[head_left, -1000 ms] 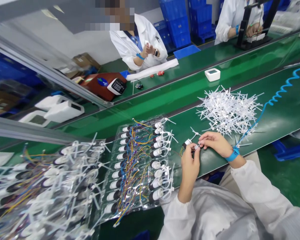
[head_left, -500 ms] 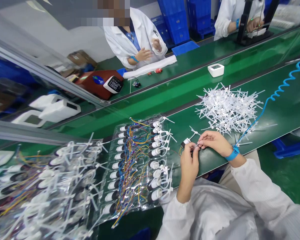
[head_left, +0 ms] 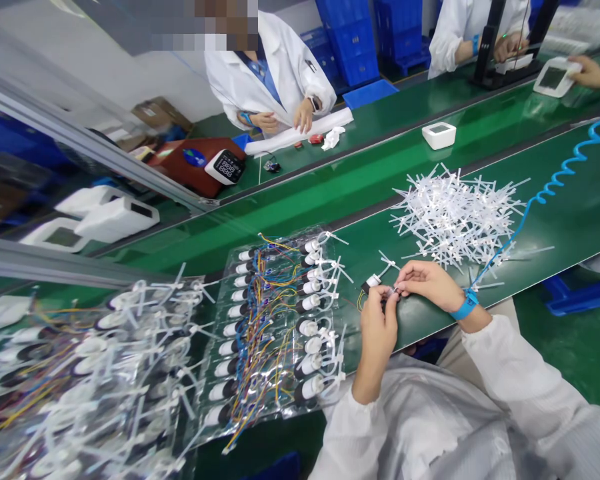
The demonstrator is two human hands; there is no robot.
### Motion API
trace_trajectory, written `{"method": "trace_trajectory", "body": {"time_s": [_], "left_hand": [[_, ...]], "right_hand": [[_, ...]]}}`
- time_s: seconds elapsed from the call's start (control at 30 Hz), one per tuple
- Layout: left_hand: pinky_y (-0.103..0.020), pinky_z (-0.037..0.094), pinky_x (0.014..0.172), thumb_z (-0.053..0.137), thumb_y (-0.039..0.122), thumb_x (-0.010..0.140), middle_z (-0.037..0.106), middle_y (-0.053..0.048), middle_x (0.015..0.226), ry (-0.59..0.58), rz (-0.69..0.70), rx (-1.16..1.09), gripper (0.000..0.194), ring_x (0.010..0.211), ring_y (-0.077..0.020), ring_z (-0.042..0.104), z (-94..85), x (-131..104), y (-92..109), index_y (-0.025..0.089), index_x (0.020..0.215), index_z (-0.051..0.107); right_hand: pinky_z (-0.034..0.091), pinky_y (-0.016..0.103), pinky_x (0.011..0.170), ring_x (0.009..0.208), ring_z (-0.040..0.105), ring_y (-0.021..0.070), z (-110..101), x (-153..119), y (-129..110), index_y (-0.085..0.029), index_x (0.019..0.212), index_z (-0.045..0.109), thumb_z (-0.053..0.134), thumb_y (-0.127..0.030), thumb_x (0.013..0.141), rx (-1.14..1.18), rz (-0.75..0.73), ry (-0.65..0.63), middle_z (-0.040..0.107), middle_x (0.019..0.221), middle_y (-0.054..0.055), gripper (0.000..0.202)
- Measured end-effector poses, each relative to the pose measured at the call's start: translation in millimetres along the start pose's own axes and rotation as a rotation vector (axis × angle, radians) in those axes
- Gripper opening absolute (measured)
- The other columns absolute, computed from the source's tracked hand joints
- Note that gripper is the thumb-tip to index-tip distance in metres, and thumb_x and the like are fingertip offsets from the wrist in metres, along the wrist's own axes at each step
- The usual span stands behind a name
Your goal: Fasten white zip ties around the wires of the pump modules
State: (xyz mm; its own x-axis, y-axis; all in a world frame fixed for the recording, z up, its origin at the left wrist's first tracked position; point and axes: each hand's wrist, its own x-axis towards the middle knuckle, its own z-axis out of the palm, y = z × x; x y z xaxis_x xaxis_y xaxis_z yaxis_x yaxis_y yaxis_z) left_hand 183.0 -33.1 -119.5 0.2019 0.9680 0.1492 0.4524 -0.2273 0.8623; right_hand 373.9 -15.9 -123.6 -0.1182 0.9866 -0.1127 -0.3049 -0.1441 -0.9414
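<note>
My left hand [head_left: 379,320] and my right hand [head_left: 425,283] meet above the green table near its front edge. The fingers of both are pinched together around something small, partly dark, that I cannot make out. Just beyond my left fingertips lies a small black and white part [head_left: 373,283] with yellow wires and a white tie attached. Beyond my hands is a big heap of white plastic ties [head_left: 457,213]. To the left, rows of white and black cylindrical parts with coloured wires lie on a clear plastic sheet [head_left: 290,327].
More wired parts with ties [head_left: 125,380] pile up at the far left. A blue coiled cord [head_left: 555,187] runs to my right wristband. A white device [head_left: 439,135] sits on the green belt [head_left: 300,193]. Two people in white work opposite; another hand [head_left: 593,71] holds a device at right.
My hands have hardly moved. The white device on the belt shifted slightly right. The person opposite lowered both hands, and a white crumpled item appeared there. Another hand with a device came in at right.
</note>
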Motion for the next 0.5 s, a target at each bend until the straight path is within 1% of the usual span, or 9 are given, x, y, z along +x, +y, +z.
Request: {"method": "trace_trajectory", "body": {"time_s": [0.17,0.37,0.5], "left_hand": [[-0.035,0.051,0.084,0.057,0.031,0.110,0.075,-0.005,0.098,-0.007,0.008,0.012,0.012,0.092,-0.0241,0.072,0.1,-0.4,-1.0,0.023,0.108,0.066],[-0.035,0.051,0.084,0.057,0.030,0.110,0.075,-0.005,0.099,-0.023,0.001,0.012,0.011,0.093,-0.0244,0.072,1.1,-0.9,-2.3,0.024,0.107,0.065],[-0.036,0.051,0.084,0.056,0.030,0.110,0.075,-0.005,0.098,-0.018,-0.004,0.025,0.011,0.092,-0.0251,0.072,1.7,-1.1,-3.8,0.024,0.107,0.065]], "right_hand": [[0.064,0.030,0.081,0.080,0.079,0.0177,-0.5,-0.4,0.8,-0.020,0.092,0.080,0.092,-0.027,0.083,-0.023,-0.011,-0.018,0.083,0.086,0.003,0.017],[0.065,0.033,0.086,0.083,0.081,0.0193,0.7,-1.1,0.7,-0.021,0.102,0.081,0.091,-0.026,0.081,-0.029,-0.003,-0.005,0.084,0.089,0.003,0.024],[0.065,0.035,0.087,0.084,0.081,0.0203,1.2,-0.9,1.8,-0.021,0.105,0.081,0.090,-0.028,0.081,-0.035,-0.006,-0.008,0.084,0.089,0.004,0.026]]}}
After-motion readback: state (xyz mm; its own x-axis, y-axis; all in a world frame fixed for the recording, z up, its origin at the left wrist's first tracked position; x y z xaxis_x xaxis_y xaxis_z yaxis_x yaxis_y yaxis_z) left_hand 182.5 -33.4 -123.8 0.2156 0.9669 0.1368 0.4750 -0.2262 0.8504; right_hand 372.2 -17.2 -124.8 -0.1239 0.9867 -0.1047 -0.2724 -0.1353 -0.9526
